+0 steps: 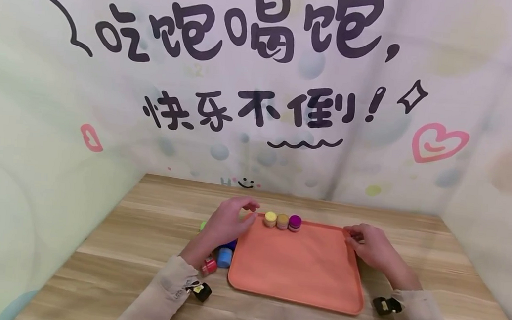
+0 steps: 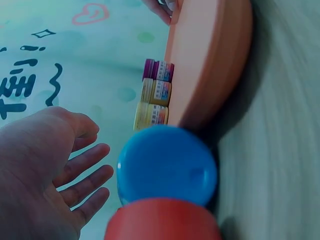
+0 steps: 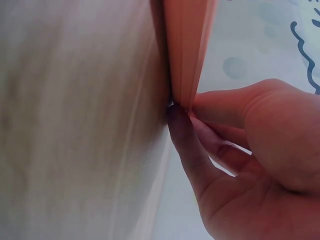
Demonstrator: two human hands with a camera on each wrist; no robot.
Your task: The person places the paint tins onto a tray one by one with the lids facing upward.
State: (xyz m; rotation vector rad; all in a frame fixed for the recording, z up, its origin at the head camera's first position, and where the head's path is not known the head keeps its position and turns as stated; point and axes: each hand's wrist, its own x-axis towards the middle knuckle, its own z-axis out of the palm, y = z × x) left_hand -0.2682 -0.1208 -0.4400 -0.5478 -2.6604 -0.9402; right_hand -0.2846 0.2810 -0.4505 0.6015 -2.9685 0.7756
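Observation:
An orange tray (image 1: pixel 297 267) lies on the wooden table. Along its far edge stand three small paint jars: a pale yellow jar (image 1: pixel 270 219), an ochre jar (image 1: pixel 282 222) and a purple jar (image 1: pixel 294 223). My left hand (image 1: pixel 230 220) hovers by the tray's far left corner, its fingers loose and spread apart with nothing between them in the left wrist view. At the far right corner, my right hand (image 3: pixel 235 145) pinches the tray's rim between thumb and fingers.
Left of the tray, partly hidden by my left arm, lie a blue jar (image 1: pixel 224 258), a red jar (image 1: pixel 209 266) and a green one (image 1: pixel 203 225). A printed cloth wall (image 1: pixel 247 154) rises behind the table (image 1: pixel 111 254).

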